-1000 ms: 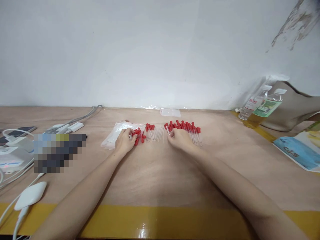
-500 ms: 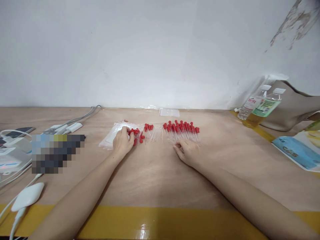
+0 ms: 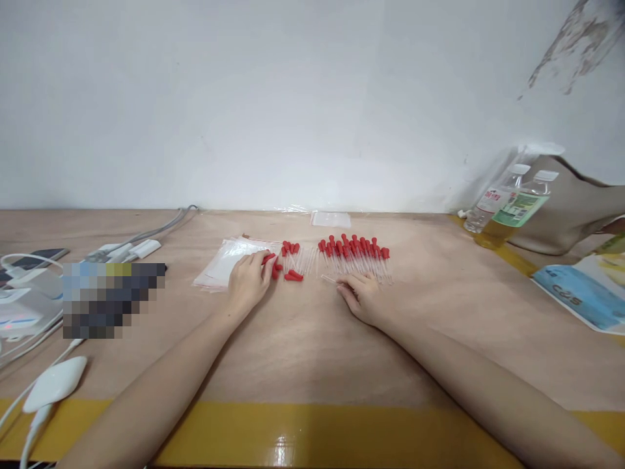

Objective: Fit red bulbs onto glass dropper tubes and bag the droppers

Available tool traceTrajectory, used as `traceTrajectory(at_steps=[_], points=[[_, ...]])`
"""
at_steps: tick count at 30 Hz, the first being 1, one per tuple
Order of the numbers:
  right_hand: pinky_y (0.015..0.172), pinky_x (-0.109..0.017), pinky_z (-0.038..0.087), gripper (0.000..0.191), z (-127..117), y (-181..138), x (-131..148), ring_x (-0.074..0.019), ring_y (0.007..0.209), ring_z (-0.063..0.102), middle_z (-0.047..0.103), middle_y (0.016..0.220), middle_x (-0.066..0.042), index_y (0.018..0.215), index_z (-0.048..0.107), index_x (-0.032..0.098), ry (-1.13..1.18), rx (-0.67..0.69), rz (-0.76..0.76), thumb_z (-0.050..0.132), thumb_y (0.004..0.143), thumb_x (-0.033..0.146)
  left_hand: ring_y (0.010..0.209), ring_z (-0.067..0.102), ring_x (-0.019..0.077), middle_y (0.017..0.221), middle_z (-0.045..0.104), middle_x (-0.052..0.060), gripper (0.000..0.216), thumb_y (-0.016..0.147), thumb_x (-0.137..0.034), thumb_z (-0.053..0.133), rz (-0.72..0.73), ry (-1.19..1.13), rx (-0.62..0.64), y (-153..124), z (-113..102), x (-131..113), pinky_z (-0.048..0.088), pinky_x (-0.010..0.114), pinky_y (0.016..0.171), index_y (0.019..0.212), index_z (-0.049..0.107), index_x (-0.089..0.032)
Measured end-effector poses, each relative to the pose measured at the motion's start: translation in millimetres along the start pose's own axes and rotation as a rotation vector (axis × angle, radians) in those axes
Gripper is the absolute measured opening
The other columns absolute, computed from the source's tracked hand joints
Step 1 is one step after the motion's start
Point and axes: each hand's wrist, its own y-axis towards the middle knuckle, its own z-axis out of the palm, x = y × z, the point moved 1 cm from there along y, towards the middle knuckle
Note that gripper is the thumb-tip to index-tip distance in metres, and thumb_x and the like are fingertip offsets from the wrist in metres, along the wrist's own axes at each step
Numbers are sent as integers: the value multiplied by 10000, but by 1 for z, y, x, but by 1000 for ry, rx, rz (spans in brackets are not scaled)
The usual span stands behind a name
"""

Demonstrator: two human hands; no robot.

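Left hand [image 3: 249, 281] curls over red caps [image 3: 269, 259], grip unclear; right hand [image 3: 364, 296] lies flat and open on the table [image 3: 303, 352]; bottle labels [image 3: 518, 210] unreadable.

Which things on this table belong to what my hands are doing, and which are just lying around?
In use: left hand, right hand, loose red caps, row of red-capped droppers, clear bags.
Lying about: bottles, cables, blue leaflet.

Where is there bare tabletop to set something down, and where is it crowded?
Bare: from left hand and right hand down to the yellow tape; also between droppers and bottles. Crowded: cables far left, bags beside the droppers.
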Motion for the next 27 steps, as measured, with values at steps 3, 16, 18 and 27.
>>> traceTrajectory(at_steps=[3,16,18,27], points=[[705,-285,333,155,0,1,-1,-137,726,550,620,823,-27,900,558,195,23,-11,20,415,849,224,864,530,192,898,590,61,223,869,-300,381,72,-253,65,-11,-2,-27,419,313,763,961,538,-170],[706,-293,311,137,-6,-2,8,-114,623,497,584,719,-10,855,550,180,70,-28,-45,430,839,244,675,503,116,804,570,16,194,841,-322,455,-9,-825,402,-33,25,-63,407,229,617,911,539,-162],[707,-297,309,140,-6,-2,8,-114,614,494,588,717,-11,857,548,179,71,-29,-50,426,841,245,664,501,113,785,563,13,200,836,-334,462,-32,-855,398,-33,27,-62,410,228,616,904,529,-158],[707,-289,303,147,-14,1,14,-119,671,501,608,798,-27,850,556,180,69,96,-130,417,853,229,561,481,90,648,514,-19,182,824,-334,478,-76,-956,419,-35,28,-60,409,209,555,828,520,-157]])
